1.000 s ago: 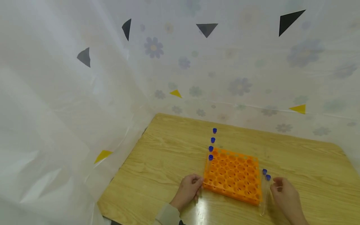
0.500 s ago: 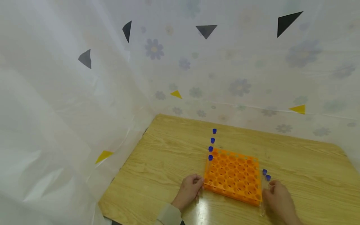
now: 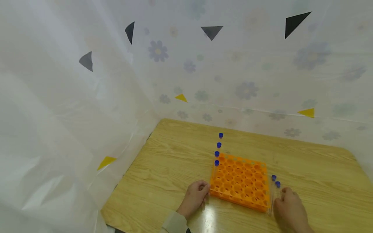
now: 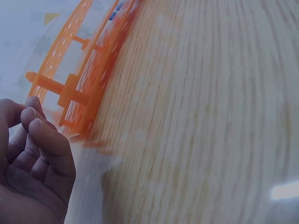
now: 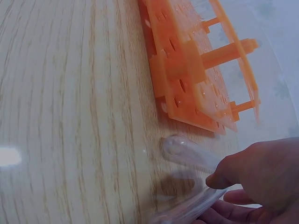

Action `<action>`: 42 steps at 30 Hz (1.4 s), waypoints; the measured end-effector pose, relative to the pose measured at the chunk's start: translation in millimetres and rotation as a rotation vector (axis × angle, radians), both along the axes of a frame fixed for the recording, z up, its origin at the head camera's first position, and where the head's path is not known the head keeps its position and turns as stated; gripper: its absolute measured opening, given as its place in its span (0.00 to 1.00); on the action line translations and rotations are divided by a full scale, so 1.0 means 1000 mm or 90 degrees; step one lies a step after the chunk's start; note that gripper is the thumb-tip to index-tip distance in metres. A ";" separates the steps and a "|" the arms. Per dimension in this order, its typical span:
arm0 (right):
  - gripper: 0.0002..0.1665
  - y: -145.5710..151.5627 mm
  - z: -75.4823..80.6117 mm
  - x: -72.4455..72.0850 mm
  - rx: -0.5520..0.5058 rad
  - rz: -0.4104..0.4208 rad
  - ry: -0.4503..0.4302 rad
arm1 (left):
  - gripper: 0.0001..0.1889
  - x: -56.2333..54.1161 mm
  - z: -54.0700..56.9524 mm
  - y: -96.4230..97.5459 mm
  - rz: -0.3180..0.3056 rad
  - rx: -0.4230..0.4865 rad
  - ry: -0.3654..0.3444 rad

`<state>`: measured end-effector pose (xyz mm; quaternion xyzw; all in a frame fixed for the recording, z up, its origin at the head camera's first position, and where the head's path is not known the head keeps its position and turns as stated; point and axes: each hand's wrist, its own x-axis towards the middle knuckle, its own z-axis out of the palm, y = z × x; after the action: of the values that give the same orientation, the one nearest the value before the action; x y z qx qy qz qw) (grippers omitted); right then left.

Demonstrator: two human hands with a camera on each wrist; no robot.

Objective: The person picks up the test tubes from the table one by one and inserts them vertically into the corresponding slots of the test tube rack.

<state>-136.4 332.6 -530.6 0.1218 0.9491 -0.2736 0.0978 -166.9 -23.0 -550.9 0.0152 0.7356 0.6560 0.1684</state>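
My left hand (image 3: 196, 198) is at the near left corner of the orange test tube rack (image 3: 239, 183), thumb and fingertips pinching its edge. In the left wrist view those curled fingers (image 4: 51, 135) meet at the corner of the rack's top plate. Two clear test tubes with blue caps (image 3: 274, 177) lie beside the rack's right side. My right hand (image 3: 291, 207) grips the nearer test tube (image 5: 187, 207), its thumb (image 5: 224, 172) on top and fingers underneath. The other test tube (image 5: 191, 151) lies closer to the rack. Parts of the held tube are hidden by the hand.
Several blue-capped test tubes (image 3: 217, 163) stand in the rack's left column. The wooden table (image 3: 163, 161) carries everything. White sheeting (image 3: 73, 129) with flowers and triangular patches surrounds its left and far sides.
My right hand has moved left and closer to me, closing its fingers on a test tube. The tubes' lower ends have shifted slightly away from me. My left hand stays at the rack's corner.
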 end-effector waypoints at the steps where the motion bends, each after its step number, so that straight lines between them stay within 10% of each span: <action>1: 0.33 0.000 0.000 0.000 0.002 0.003 -0.003 | 0.11 0.000 0.000 0.000 0.000 -0.001 0.001; 22: 0.31 0.012 0.003 0.001 -0.036 0.016 0.005 | 0.12 0.001 0.003 -0.001 -0.005 -0.011 -0.009; 42: 0.23 -0.031 0.065 0.007 -0.087 0.003 0.290 | 0.12 0.001 0.001 0.000 0.002 0.002 -0.008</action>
<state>-129.5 301.5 -465.6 0.0480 0.9263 -0.3571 -0.1102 -166.0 -23.4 -549.9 0.0103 0.7334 0.6576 0.1717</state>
